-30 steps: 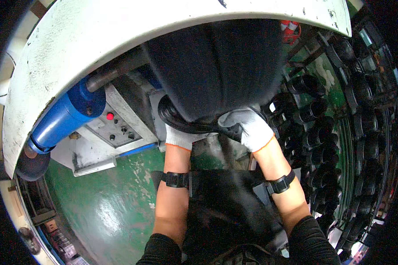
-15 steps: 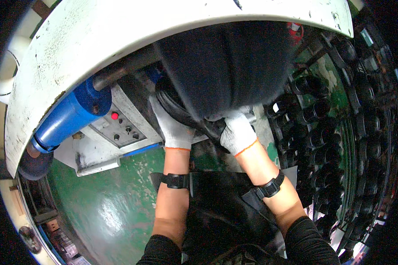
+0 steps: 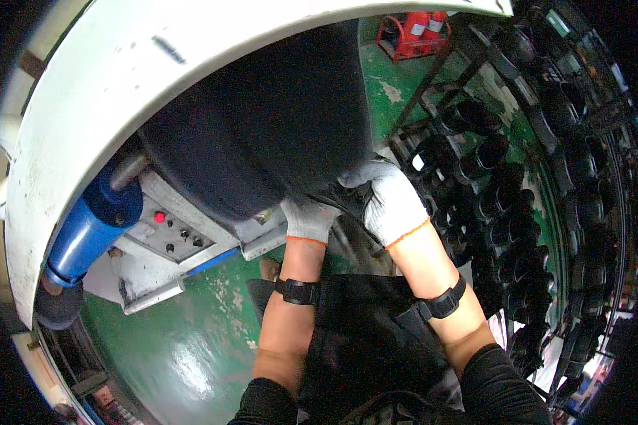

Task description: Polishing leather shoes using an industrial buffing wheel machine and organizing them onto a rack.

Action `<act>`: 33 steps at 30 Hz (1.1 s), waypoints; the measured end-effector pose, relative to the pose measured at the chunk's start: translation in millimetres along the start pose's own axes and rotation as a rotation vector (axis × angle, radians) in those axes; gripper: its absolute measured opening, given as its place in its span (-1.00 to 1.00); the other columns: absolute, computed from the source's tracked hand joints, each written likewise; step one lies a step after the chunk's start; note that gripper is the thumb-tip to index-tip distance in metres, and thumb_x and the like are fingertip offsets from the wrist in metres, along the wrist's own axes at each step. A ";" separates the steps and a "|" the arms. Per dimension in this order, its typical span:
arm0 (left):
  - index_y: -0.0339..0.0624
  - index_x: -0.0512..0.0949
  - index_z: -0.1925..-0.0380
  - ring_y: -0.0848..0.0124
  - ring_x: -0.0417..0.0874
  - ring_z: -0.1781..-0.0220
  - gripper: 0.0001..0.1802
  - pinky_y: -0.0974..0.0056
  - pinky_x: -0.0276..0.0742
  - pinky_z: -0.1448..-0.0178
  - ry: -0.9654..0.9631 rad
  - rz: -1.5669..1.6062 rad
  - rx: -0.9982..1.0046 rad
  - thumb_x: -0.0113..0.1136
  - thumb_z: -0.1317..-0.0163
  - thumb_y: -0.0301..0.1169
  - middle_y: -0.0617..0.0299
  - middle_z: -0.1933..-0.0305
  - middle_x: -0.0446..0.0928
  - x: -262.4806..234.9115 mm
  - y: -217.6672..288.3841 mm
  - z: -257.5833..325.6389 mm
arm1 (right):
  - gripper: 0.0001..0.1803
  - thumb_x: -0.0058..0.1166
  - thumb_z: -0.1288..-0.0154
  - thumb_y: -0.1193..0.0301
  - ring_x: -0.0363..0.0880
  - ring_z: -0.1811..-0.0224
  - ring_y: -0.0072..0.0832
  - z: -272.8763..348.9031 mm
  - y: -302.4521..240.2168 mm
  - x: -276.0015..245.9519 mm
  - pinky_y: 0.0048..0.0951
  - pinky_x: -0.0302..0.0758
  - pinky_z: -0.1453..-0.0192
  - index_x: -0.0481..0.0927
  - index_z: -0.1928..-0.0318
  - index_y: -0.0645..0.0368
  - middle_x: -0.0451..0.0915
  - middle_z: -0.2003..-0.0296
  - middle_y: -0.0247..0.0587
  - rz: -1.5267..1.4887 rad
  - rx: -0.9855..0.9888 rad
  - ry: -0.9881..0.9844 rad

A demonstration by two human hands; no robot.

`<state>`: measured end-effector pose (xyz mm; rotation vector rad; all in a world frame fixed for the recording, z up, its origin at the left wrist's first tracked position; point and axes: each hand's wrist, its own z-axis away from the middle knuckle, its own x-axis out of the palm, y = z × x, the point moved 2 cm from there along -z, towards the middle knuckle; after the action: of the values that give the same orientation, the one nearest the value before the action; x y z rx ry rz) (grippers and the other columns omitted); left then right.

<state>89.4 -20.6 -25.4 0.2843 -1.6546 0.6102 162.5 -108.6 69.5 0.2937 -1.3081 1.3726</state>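
The person's right hand, in a white knit glove with an orange cuff edge, closes its grip on a glossy black curved piece. This piece lies at the lower edge of a large dark rounded roller, between the two hands. The left hand, gloved alike, is beside the piece under the roller; its fingers are hidden, so its grip cannot be told. A white curved hood arches above; racked glossy black footwear stands to the right.
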 end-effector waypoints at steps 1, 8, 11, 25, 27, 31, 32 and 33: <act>-0.13 0.32 -0.22 0.06 0.32 -0.29 -0.34 -0.05 0.17 -0.38 -0.026 0.160 -0.059 -0.14 -0.27 0.08 0.10 -0.28 0.34 -2.4 -13.9 -7.9 | -0.84 -0.02 -0.08 0.58 0.57 0.20 -0.31 -1.6 -8.0 -17.7 -0.41 0.47 0.00 0.58 0.31 0.29 0.62 0.30 -0.09 0.003 0.009 0.031; -0.12 0.35 -0.19 0.18 0.35 -0.27 -0.40 0.12 0.14 -0.40 0.306 -0.475 0.210 -0.17 -0.29 0.02 0.17 -0.24 0.38 3.0 -38.0 -22.6 | -0.91 0.00 -0.05 0.56 0.58 0.25 -0.34 14.1 -30.9 -17.8 -0.44 0.47 0.06 0.58 0.47 0.26 0.62 0.41 -0.11 0.231 -0.195 0.126; -0.13 0.36 -0.18 0.19 0.38 -0.23 -0.38 0.14 0.23 -0.35 0.407 -0.537 0.261 -0.20 -0.30 0.05 0.14 -0.22 0.39 14.3 -42.7 -23.4 | -0.91 0.03 0.01 0.61 0.59 0.23 -0.33 12.7 -24.5 -25.8 -0.42 0.48 0.06 0.59 0.44 0.27 0.62 0.38 -0.10 0.696 -0.493 -0.017; -0.18 0.23 -0.28 0.01 0.32 -0.27 -0.25 -0.02 0.24 -0.35 0.278 -0.483 0.066 -0.28 -0.29 0.16 0.00 -0.31 0.26 9.9 -18.5 8.6 | -0.89 0.05 -0.04 0.66 0.61 0.36 -0.33 63.2 10.5 16.4 -0.42 0.48 0.25 0.61 0.39 0.34 0.63 0.42 -0.04 1.507 -0.901 -0.118; -0.22 0.21 -0.28 0.01 0.31 -0.29 -0.21 -0.01 0.24 -0.36 0.288 -0.411 -0.011 -0.29 -0.28 0.19 -0.02 -0.32 0.25 16.9 -26.7 12.5 | -0.88 0.06 -0.04 0.65 0.62 0.39 -0.28 71.7 23.1 13.7 -0.41 0.47 0.29 0.61 0.37 0.34 0.63 0.44 -0.01 1.428 -0.889 -0.042; -0.27 0.17 -0.30 -0.02 0.27 -0.33 -0.03 -0.01 0.17 -0.41 0.068 -0.305 -0.280 -0.40 -0.18 0.36 -0.07 -0.35 0.20 43.4 -55.0 29.7 | -0.83 0.01 -0.02 0.67 0.63 0.37 -0.18 111.4 39.3 19.9 -0.39 0.47 0.29 0.62 0.36 0.31 0.62 0.42 0.07 1.489 -0.762 0.087; -0.28 0.16 -0.30 -0.02 0.28 -0.32 0.00 -0.01 0.16 -0.41 0.082 -0.280 -0.321 -0.41 -0.17 0.38 -0.07 -0.35 0.20 43.0 -55.9 35.3 | -0.80 0.02 -0.07 0.66 0.62 0.35 -0.31 123.9 46.4 20.0 -0.43 0.48 0.24 0.61 0.26 0.28 0.63 0.37 -0.03 1.573 -0.682 0.100; -0.28 0.16 -0.30 -0.03 0.29 -0.32 0.02 -0.01 0.15 -0.42 0.096 -0.260 -0.360 -0.43 -0.15 0.40 -0.07 -0.34 0.21 45.6 -56.3 43.0 | -0.76 0.04 -0.13 0.64 0.60 0.32 -0.43 136.7 54.5 19.9 -0.47 0.49 0.19 0.61 0.16 0.24 0.64 0.32 -0.12 1.650 -0.600 0.112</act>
<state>73.8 -83.3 28.7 0.1985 -1.5688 0.1239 44.5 -191.7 104.7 -1.5782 -1.7936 2.0313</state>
